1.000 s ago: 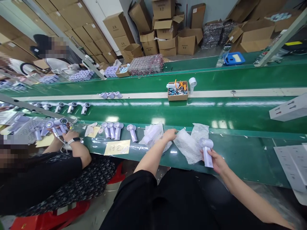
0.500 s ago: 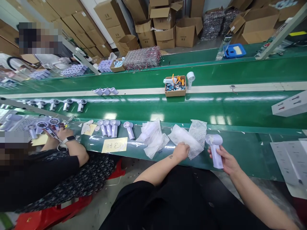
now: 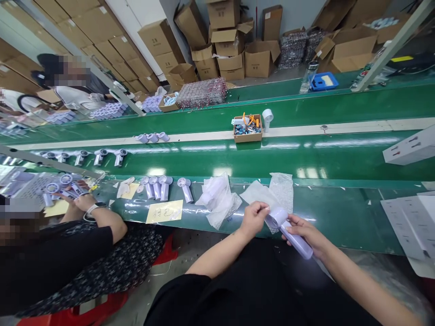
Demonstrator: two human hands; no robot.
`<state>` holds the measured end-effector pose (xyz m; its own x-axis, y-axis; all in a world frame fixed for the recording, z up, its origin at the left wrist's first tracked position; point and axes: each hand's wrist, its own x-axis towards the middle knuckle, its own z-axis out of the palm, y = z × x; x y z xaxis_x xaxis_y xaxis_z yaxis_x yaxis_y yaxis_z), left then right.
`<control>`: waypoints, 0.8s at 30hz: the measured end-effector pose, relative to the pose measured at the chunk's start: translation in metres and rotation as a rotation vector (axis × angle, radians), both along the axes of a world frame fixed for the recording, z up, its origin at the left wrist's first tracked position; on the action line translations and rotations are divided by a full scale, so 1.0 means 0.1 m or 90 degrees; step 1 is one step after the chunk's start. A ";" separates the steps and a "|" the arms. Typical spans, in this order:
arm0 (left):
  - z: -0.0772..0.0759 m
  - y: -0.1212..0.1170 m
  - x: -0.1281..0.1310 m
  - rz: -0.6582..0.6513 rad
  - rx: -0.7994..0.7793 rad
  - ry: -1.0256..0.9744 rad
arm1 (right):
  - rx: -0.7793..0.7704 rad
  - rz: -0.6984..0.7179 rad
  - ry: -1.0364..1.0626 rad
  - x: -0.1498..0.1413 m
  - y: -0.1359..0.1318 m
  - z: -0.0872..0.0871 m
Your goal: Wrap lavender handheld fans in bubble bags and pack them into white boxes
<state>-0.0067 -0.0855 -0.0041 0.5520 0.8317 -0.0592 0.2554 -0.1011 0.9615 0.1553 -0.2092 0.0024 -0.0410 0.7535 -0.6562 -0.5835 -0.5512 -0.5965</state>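
My right hand (image 3: 307, 233) is wrapped around the handle of a pale purple handheld fan (image 3: 297, 240), which tilts with its round head toward the left. My left hand (image 3: 254, 219) is closed in a pinch right at the fan's head; what lies between its fingertips is too small to make out. Behind both hands lies an open white bubble-wrap bag (image 3: 282, 188) on the green bench (image 3: 333, 208). Left of it, another bubble-wrap bag (image 3: 217, 194) has a pale purple thing inside.
Several purple fans (image 3: 165, 186) stand left, by a handwritten yellow note (image 3: 165, 212). A co-worker's hands (image 3: 84, 199) work farther left. A cardboard box of small parts (image 3: 248, 137) sits across the bench; a white box (image 3: 409, 147) is at right.
My right hand has brought the fan left and tilted it from upright to slanting. My left hand has left the bubble wrap's front edge and is now at the fan's head.
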 end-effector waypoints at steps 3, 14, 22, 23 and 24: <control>0.05 -0.06 -0.18 -0.095 0.228 0.008 | -0.014 -0.051 -0.010 -0.09 -0.05 0.08; 0.57 -0.23 0.23 -0.322 0.491 -0.110 | 0.052 -0.194 -0.146 -0.23 -0.09 0.33; 0.74 0.16 0.36 -0.168 0.249 -0.008 | 0.019 -0.142 -0.116 0.02 -0.27 0.61; 0.74 0.18 0.39 -0.185 0.252 -0.004 | 0.036 -0.136 -0.101 0.02 -0.27 0.62; 0.73 0.19 0.42 -0.206 0.251 0.002 | 0.050 -0.129 -0.084 0.03 -0.27 0.63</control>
<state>0.0349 -0.0665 0.0689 0.7853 0.5774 0.2234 0.1530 -0.5308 0.8336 0.1581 -0.2361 0.0653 0.1984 0.7864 -0.5849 -0.5921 -0.3794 -0.7110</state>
